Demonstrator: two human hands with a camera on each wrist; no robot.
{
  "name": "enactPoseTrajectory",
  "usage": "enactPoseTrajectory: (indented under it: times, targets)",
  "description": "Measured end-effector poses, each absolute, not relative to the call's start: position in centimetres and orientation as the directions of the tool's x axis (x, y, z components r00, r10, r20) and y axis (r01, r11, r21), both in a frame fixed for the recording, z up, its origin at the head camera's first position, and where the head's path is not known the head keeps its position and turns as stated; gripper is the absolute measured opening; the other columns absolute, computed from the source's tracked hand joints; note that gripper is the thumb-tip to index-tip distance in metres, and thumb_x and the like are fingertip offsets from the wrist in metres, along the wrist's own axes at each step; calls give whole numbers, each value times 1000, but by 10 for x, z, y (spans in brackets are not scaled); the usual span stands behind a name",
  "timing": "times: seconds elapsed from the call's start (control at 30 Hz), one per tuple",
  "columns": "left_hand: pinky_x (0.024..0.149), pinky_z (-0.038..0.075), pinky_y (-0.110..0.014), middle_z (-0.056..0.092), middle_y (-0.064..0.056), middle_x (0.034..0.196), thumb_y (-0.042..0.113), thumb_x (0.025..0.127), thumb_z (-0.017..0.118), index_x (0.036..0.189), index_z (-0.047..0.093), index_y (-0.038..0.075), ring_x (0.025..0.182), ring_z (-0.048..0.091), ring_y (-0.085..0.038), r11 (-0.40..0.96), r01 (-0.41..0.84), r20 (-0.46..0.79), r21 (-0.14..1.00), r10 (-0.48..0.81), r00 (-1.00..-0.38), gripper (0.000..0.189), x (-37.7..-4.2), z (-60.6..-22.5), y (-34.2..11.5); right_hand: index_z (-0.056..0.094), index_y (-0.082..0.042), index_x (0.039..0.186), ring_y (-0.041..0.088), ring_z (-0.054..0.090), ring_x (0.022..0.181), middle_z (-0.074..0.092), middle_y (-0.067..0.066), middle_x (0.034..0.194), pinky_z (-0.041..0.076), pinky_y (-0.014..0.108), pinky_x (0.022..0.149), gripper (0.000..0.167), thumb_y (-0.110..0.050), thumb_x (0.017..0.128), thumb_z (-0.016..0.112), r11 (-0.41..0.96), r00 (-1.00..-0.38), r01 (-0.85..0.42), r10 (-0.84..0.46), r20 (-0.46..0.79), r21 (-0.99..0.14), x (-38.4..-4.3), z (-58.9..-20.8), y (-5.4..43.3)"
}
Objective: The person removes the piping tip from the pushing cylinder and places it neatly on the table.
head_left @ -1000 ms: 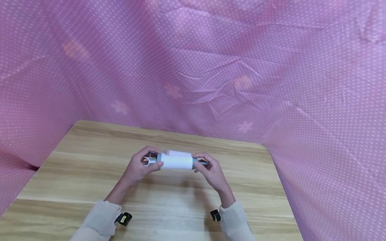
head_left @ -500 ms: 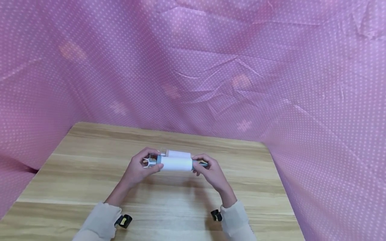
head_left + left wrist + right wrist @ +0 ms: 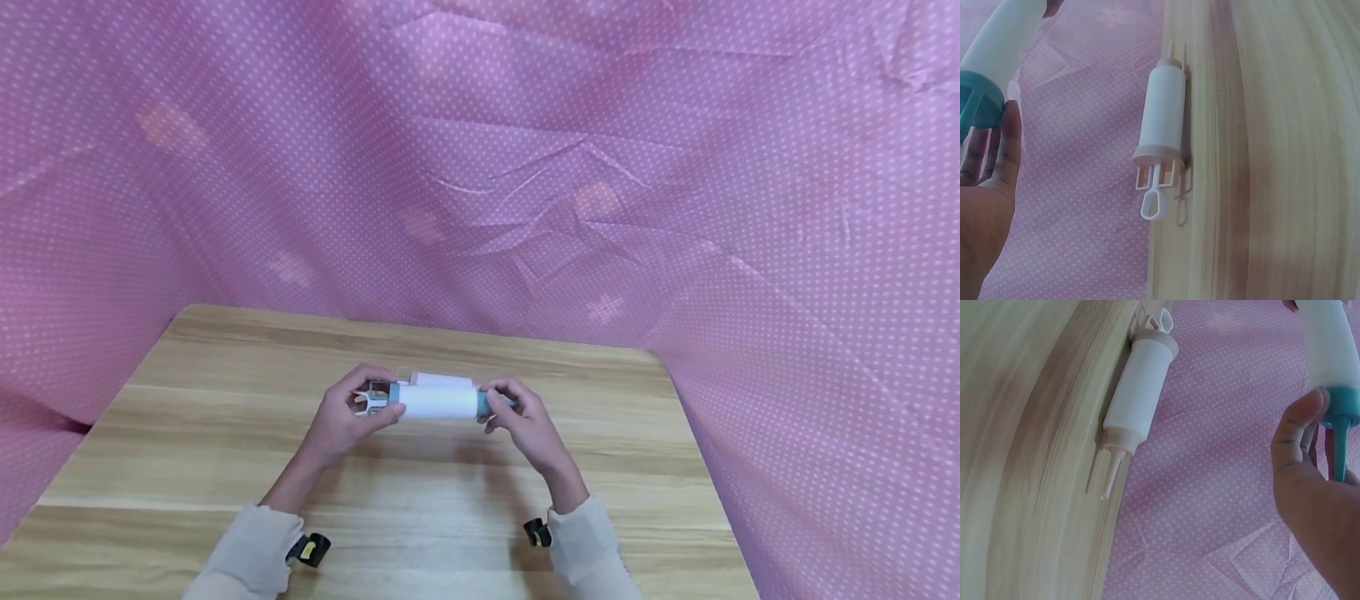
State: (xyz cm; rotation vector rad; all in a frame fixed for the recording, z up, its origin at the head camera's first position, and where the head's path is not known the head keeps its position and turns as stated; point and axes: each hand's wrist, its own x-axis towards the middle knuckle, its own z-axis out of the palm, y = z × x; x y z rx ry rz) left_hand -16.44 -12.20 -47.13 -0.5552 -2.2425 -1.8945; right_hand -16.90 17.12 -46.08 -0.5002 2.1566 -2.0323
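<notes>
Left hand (image 3: 341,410) and right hand (image 3: 528,421) pinch a white, teal-ended plastic tube (image 3: 438,402).
If their grip slackens, it could strike the beige-ended white tube (image 3: 1163,109) near the surface's far edge (image 3: 360,333).

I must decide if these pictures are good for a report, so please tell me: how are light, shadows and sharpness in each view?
Head: pale glare and soft shadows on the wooden table, the teal-ended tube bright, nearly textureless; left wrist: slightly hazy, the peach-ended tube casting a thin shadow; right wrist: dimmer, fine detail soft.
</notes>
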Motion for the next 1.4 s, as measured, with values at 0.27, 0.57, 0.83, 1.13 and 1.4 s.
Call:
enactPoseTrajectory:
  times: [0.27, 0.57, 0.83, 1.13, 1.4]
  targets:
    - [74, 60, -34, 61, -8, 115, 6, 86, 79, 118, 64, 9, 99, 60, -25, 134, 377, 353, 916, 175, -919, 36, -164, -472, -123, 59, 5, 121, 29, 63, 93, 60, 22, 122, 57, 31, 73, 26, -14, 103, 60, 24, -937, -128, -332, 113, -991, -169, -459, 173]
    - [73, 60, -34, 61, -8, 115, 7, 85, 80, 118, 64, 5, 100, 59, -31, 137, 373, 352, 917, 158, -923, 36, -164, -472, -124, 59, 2, 125, 27, 63, 100, 61, 19, 121, 58, 33, 80, 30, -8, 98, 67, 59, -928, -121, -362, 91, -991, -170, -461, 172]
    - [72, 61, -33, 62, -10, 115, 4, 85, 79, 117, 65, 8, 98, 60, -29, 119, 385, 365, 915, 159, -917, 35, -164, -473, -125, 60, 1, 123, 29, 64, 101, 60, 18, 127, 59, 38, 82, 33, -2, 93, 71, 34, -921, -115, -379, 94, -993, -170, -460, 172]
    - [70, 61, -33, 62, -11, 114, 2, 85, 78, 117, 64, 5, 97, 61, -26, 109, 398, 378, 911, 165, -911, 35, -163, -477, -124, 62, 9, 104, 29, 59, 110, 60, 20, 128, 58, 35, 82, 19, -10, 101, 63, 12, -927, -158, -345, 144, -987, -170, -462, 172]
    - [72, 62, -34, 61, -13, 116, 2, 85, 78, 117, 65, 9, 97, 61, -22, 99, 386, 368, 917, 167, -915, 36, -160, -477, -124, 55, 7, 130, 24, 60, 106, 60, 21, 125, 59, 34, 83, 33, -8, 102, 60, -25, -943, -112, -312, 114, -993, -169, -462, 168]
